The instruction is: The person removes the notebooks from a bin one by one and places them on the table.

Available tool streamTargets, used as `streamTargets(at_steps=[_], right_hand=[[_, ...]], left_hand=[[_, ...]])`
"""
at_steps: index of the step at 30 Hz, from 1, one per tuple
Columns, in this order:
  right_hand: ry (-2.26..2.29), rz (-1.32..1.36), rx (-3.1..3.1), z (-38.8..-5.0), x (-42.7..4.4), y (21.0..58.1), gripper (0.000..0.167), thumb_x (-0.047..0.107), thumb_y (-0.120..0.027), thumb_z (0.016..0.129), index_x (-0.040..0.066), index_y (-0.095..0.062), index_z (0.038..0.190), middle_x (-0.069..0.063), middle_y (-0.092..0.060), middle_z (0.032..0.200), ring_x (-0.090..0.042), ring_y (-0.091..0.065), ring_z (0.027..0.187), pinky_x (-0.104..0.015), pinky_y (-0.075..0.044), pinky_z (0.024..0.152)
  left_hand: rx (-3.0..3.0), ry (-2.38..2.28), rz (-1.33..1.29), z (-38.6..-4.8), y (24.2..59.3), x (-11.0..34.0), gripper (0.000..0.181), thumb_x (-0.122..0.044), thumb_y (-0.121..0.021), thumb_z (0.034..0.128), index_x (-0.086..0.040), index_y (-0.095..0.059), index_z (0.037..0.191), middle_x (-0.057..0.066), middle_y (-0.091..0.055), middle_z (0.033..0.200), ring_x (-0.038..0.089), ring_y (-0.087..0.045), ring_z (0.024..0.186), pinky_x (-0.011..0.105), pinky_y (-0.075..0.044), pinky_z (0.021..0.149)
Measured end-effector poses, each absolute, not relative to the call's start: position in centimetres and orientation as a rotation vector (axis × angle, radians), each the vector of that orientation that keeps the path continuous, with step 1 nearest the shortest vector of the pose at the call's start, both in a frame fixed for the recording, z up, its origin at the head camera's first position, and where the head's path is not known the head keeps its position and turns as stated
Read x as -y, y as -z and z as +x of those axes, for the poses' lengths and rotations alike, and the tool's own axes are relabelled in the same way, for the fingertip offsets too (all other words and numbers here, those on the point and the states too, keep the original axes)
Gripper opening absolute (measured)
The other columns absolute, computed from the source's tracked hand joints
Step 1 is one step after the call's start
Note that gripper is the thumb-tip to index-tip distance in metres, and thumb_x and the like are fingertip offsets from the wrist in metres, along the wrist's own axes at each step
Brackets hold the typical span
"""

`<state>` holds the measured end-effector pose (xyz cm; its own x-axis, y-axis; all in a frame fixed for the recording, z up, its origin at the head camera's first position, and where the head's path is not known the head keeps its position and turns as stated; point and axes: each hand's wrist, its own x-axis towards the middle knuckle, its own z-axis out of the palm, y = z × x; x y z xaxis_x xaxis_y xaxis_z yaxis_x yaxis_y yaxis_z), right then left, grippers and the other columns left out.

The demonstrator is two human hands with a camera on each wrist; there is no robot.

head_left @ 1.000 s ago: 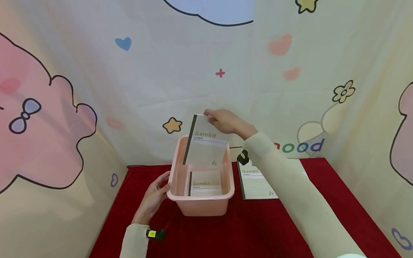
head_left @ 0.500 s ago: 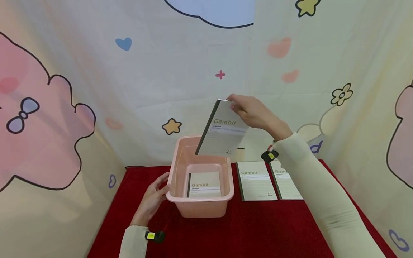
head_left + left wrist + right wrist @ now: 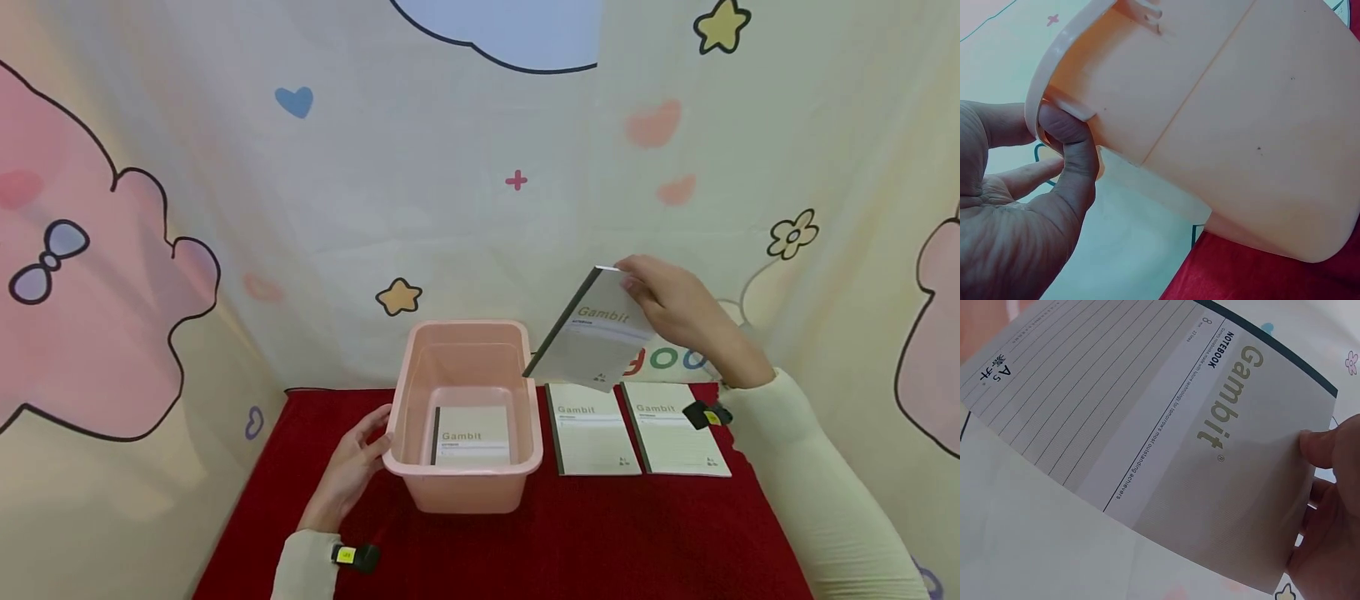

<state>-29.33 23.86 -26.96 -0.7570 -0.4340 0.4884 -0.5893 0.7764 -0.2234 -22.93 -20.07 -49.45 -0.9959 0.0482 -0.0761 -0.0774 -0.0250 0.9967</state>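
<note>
My right hand pinches a notebook by its top edge and holds it tilted in the air, right of the pink plastic basin. In the right wrist view the thumb lies on the cover of this "Gambit" notebook, which has a dark spine strip. With my left hand I grip the basin's left rim; in the left wrist view the thumb hooks under that rim. Another notebook lies inside the basin.
Two notebooks lie side by side right of the basin, a nearer-left notebook and a right-hand notebook. They rest on a red cloth. Behind hangs a printed curtain.
My right hand has lifted the notebook out of the basin and carried it rightward, then lower, over the two notebooks on the cloth. The left hand stays on the basin's rim.
</note>
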Motion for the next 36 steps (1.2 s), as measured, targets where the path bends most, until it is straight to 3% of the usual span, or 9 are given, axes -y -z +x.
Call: streamTargets(at_steps=[7,15,26,36], right_hand=[[-0.476,0.798,2.616,-27.6,-27.4,29.3,0.023,0.008,-0.047,0.101,0.007,-0.057,0.121,-0.014,-0.067,0.106,-0.027,-0.064,0.09,-0.046,-0.052,0.077],[-0.462,0.874,2.696,-25.9,-29.6,33.2,0.024,0.006,-0.05,0.1,0.011,-0.06,0.121,-0.006,-0.07,0.1,-0.016,-0.064,0.082,-0.035,-0.05,0.071],[-0.532,0.902,2.938,-24.8,-30.3,37.4,0.028,0.009,-0.055,0.097,0.019,-0.062,0.123,0.003,-0.068,0.104,-0.01,-0.059,0.085,-0.03,-0.051,0.076],[-0.829,1.052,3.167,-25.4,-29.0,41.9,0.033,0.017,-0.05,0.101,0.011,-0.056,0.133,0.003,-0.067,0.102,-0.006,-0.06,0.08,-0.022,-0.049,0.072]], left_hand=[[-2.127,-2.178,-0.013,-22.9,49.2,19.8,0.057,-0.012,-0.06,0.0966,-0.015,-0.038,0.149,0.013,-0.041,0.146,0.03,-0.049,0.124,0.037,-0.053,0.096],[-2.126,-2.186,0.014,-22.8,49.5,19.7,0.056,-0.015,-0.06,0.0969,-0.015,-0.038,0.149,0.012,-0.041,0.144,0.026,-0.049,0.122,0.031,-0.055,0.09],[-2.117,-2.177,-0.019,-22.6,49.3,20.0,0.055,-0.014,-0.058,0.0982,-0.018,-0.037,0.149,0.009,-0.04,0.145,0.029,-0.046,0.127,0.03,-0.055,0.091],[-2.088,-2.187,-0.021,-22.5,49.1,19.9,0.056,-0.011,-0.057,0.0986,-0.017,-0.036,0.15,0.011,-0.039,0.148,0.03,-0.046,0.128,0.027,-0.054,0.09]])
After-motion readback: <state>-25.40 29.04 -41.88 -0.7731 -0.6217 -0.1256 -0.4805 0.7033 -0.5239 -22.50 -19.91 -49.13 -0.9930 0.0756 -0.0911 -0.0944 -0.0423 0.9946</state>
